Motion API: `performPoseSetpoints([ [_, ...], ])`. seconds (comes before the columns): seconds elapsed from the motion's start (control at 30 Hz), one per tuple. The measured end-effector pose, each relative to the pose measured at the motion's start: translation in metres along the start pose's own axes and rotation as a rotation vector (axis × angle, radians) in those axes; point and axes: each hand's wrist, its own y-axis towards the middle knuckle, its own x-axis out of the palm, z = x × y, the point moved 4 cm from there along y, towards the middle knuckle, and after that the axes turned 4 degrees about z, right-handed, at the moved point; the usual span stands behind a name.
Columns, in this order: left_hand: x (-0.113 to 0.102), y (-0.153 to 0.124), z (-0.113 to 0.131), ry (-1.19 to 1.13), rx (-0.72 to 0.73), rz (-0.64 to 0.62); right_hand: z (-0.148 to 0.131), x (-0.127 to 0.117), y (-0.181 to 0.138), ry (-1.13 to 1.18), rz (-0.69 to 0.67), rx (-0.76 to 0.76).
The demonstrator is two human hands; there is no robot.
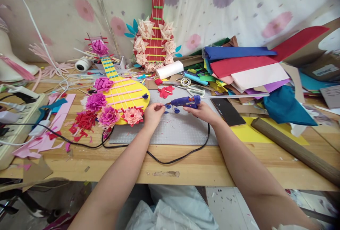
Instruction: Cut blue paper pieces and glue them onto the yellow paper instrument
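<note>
My right hand is wrapped round a blue hot glue gun, with a long glue stick poking out of its back to the right. The gun's nozzle points left at my left hand, whose fingertips pinch a small dark blue paper petal. More blue petals lie on the grey cutting mat under the gun. Left of my hands rests a yellow paper lute with pink and purple paper flowers, and one small blue flower sits on its right edge.
A red lute leans against the curtain. Coloured paper sheets pile up at right, near a black phone and a brown roll. The gun's black cord loops along the table front toward a power strip.
</note>
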Motion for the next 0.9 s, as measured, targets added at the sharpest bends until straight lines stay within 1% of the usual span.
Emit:
performPoseSetpoints([
  [0.1,0.001,0.0,-0.001,0.03,0.024,0.001,0.005,-0.001,0.002,0.026,0.051,0.017],
  [0.17,0.001,0.0,-0.001,0.04,0.04,0.006,0.012,-0.002,0.006,0.056,0.131,0.047],
  [0.27,0.002,0.0,-0.003,0.036,0.055,0.007,0.024,-0.008,0.014,0.053,0.344,0.102],
  [0.33,0.002,0.001,-0.004,0.031,0.066,0.002,0.031,-0.013,0.018,-0.035,0.486,0.13],
  [0.37,0.002,0.001,-0.005,0.029,0.074,-0.004,0.033,-0.014,0.02,-0.103,0.526,0.141],
  [0.43,0.003,0.0,-0.005,0.02,0.096,-0.027,0.036,-0.016,0.024,-0.253,0.543,0.164],
  [0.5,0.004,-0.004,0.0,-0.003,0.117,-0.056,0.038,-0.016,0.026,-0.375,0.509,0.184],
  [0.57,0.005,-0.009,0.011,-0.04,0.134,-0.084,0.039,-0.015,0.026,-0.448,0.477,0.193],
  [0.67,0.0,-0.015,0.042,-0.074,0.151,-0.099,0.038,-0.015,0.025,-0.487,0.458,0.18],
  [0.8,-0.029,-0.007,0.089,-0.016,0.138,-0.022,0.037,-0.015,0.024,-0.5,0.448,0.169],
  [0.9,-0.058,0.009,0.113,0.11,0.09,0.001,0.037,-0.015,0.024,-0.496,0.444,0.159],
])
